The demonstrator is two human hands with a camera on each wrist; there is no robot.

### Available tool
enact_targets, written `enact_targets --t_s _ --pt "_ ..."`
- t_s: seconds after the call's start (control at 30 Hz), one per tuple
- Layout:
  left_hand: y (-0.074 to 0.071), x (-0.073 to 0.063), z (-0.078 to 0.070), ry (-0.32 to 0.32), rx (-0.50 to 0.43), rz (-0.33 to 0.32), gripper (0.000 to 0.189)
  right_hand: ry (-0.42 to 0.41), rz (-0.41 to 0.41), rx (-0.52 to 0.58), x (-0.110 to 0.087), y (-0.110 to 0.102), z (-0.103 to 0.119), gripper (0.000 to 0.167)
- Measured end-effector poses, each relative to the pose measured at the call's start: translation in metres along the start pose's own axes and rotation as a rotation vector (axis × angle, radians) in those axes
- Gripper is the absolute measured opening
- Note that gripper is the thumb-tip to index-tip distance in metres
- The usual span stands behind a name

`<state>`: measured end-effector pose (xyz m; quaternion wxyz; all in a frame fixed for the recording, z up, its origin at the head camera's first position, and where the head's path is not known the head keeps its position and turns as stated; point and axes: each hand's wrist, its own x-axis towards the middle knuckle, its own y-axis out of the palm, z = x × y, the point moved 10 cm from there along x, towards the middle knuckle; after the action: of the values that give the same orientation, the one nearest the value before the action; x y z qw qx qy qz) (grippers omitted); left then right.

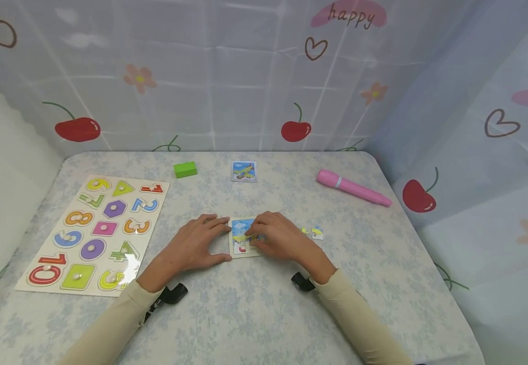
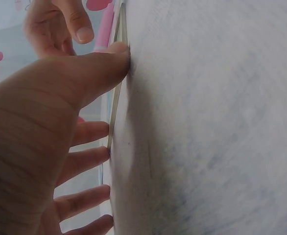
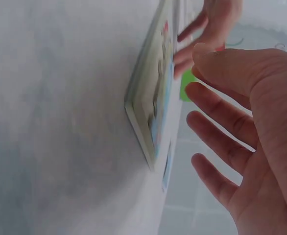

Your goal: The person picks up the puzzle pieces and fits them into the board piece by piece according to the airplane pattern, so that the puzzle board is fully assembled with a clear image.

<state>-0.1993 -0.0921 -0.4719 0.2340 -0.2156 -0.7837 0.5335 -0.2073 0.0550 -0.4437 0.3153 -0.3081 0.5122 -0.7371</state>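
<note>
A small jigsaw board with a pale frame lies flat at the table's middle, its picture partly filled in. My left hand steadies its left edge with thumb and fingertips, fingers fairly straight. Over the board's right part is my right hand, thumb and index close together just above the picture. Whether a puzzle piece sits between them I cannot tell. In the right wrist view, the right hand has its other fingers spread, and a bare recess shows in the board. Loose puzzle pieces lie right of the board, partly behind the right hand.
A number-and-shape peg board lies at the left. Farther back are a green block and a small aeroplane picture card. A pink pen-shaped object lies at the back right. Curtains stand behind the table.
</note>
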Motion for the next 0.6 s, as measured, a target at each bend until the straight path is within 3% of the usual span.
enact_targets --t_s 0.33,0.6 --pt "0.001 -0.001 0.001 -0.011 -0.006 0.014 0.074 0.091 -0.047 0.034 -0.025 -0.025 -0.035 0.029" --pt "0.0 0.0 0.0 -0.002 -0.009 0.004 0.073 0.182 -0.058 0.026 -0.046 -0.031 -0.059 0.032"
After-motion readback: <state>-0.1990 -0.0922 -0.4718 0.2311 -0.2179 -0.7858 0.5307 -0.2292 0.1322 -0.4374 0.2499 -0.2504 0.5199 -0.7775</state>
